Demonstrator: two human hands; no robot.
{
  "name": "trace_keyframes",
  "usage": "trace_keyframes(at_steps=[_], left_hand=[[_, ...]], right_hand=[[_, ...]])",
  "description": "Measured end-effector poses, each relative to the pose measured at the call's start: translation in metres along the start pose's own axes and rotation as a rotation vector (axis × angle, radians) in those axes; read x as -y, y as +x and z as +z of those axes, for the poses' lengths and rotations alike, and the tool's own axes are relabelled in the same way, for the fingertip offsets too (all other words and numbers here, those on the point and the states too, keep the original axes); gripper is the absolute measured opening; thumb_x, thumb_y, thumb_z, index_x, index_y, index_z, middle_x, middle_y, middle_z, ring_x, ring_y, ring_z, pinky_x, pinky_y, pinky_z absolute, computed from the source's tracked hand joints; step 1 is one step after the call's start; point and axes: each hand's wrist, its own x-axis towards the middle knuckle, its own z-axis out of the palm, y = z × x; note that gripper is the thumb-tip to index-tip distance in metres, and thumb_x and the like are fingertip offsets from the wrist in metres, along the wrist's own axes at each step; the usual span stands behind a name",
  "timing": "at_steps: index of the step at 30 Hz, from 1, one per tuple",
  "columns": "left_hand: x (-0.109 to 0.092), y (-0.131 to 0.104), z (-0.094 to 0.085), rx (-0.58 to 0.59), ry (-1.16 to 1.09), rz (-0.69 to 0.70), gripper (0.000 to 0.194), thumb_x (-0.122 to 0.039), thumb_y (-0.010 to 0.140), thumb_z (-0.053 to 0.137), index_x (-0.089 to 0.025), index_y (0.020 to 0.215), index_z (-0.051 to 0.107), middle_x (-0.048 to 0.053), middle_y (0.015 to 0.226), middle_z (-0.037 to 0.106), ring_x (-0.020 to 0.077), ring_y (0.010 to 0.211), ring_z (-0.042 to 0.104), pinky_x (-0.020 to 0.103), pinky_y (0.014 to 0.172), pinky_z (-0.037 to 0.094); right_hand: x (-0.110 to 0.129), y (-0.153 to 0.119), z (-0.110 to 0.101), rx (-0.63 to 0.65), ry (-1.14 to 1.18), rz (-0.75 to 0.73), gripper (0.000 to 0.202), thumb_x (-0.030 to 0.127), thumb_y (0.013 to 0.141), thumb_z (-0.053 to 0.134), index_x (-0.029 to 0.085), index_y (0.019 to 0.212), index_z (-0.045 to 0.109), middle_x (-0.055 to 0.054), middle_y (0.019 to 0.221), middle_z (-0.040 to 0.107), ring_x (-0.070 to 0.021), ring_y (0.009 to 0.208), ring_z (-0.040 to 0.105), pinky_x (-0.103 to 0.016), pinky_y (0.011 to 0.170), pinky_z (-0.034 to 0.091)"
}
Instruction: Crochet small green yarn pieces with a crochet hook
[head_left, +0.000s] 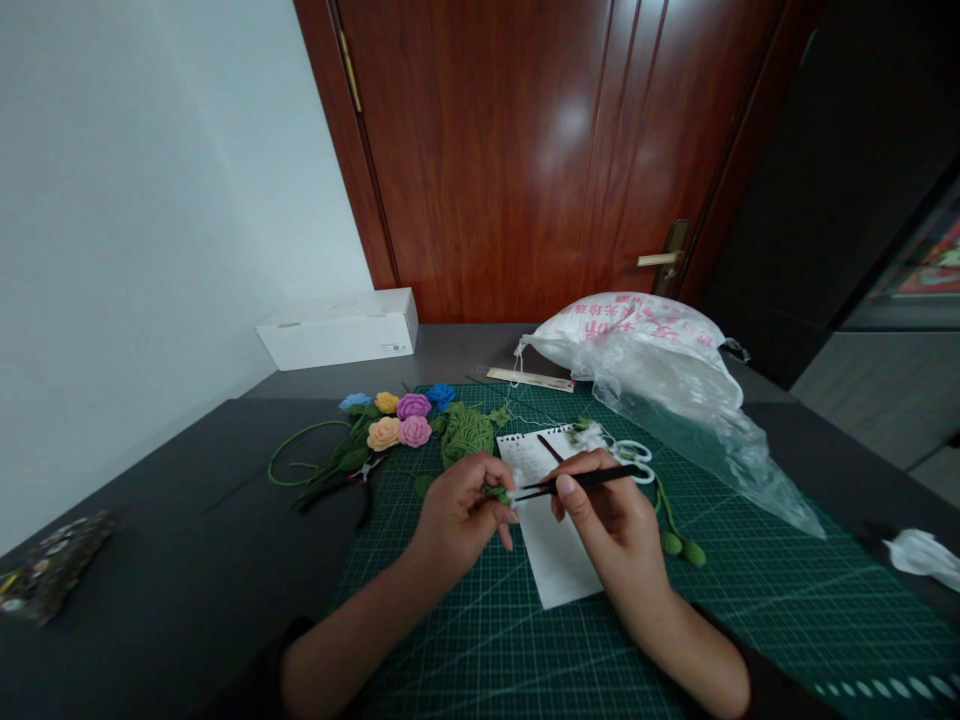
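Observation:
My left hand (461, 510) pinches a small green crochet piece (497, 493), mostly hidden by the fingers. My right hand (615, 510) holds black tweezers (592, 479) like a pen, their tips at the green piece. A tuft of white fluff (518, 478) shows around those tips. Under both hands lies a sheet of spiral-torn paper (555, 560) with writing on it. Beyond my right hand are white-handled scissors (636, 452) and a heap of white stuffing (592, 437). A green yarn ball (466, 437) sits just past my left hand.
Crocheted flowers (397, 420) and pliers (364, 475) lie left on the green cutting mat (450, 630). Green crocheted buds (682, 547) are at right. Behind stand a white box (341, 330) and a large plastic bag (637, 335). A ruler (531, 379) lies near the bag.

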Motion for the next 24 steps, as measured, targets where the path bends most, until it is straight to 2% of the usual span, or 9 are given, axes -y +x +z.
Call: trace_keyframes(at_steps=[5, 14, 19, 24], left_hand=[[-0.003, -0.002, 0.001, -0.019, 0.038, -0.007, 0.018, -0.005, 0.068, 0.062, -0.018, 0.080, 0.059, -0.005, 0.075, 0.057, 0.0092, 0.044, 0.064, 0.020, 0.043, 0.053], [-0.009, -0.006, 0.004, -0.046, 0.106, 0.004, 0.020, -0.002, 0.069, 0.065, -0.019, 0.079, 0.060, -0.005, 0.076, 0.057, 0.0095, 0.051, 0.064, 0.020, 0.047, 0.054], [-0.009, -0.009, 0.006, -0.050, 0.186, 0.018, 0.021, -0.002, 0.070, 0.062, -0.020, 0.081, 0.062, -0.003, 0.081, 0.057, 0.0111, 0.056, 0.065, 0.023, 0.052, 0.058], [-0.002, -0.013, 0.005, -0.056, 0.192, -0.027, 0.027, 0.001, 0.068, 0.052, -0.020, 0.083, 0.062, -0.003, 0.082, 0.056, 0.0097, 0.052, 0.066, 0.021, 0.047, 0.055]], right_hand=[[0.004, 0.002, 0.002, -0.018, 0.075, 0.018, 0.012, 0.029, 0.098, 0.061, 0.022, 0.088, 0.064, 0.002, 0.071, 0.061, -0.0129, 0.062, 0.061, -0.025, 0.060, 0.048], [0.004, 0.002, 0.003, -0.018, 0.111, 0.104, 0.021, 0.040, 0.097, 0.063, 0.023, 0.085, 0.061, 0.002, 0.066, 0.060, -0.0150, 0.059, 0.060, -0.028, 0.058, 0.047], [0.000, 0.004, 0.004, 0.045, 0.189, 0.158, 0.022, 0.041, 0.097, 0.063, 0.022, 0.084, 0.061, 0.003, 0.064, 0.060, -0.0136, 0.056, 0.059, -0.027, 0.057, 0.047], [-0.006, 0.004, 0.006, 0.134, 0.176, 0.148, 0.025, 0.042, 0.097, 0.063, 0.022, 0.083, 0.062, 0.002, 0.066, 0.062, -0.0133, 0.053, 0.059, -0.027, 0.053, 0.046]])
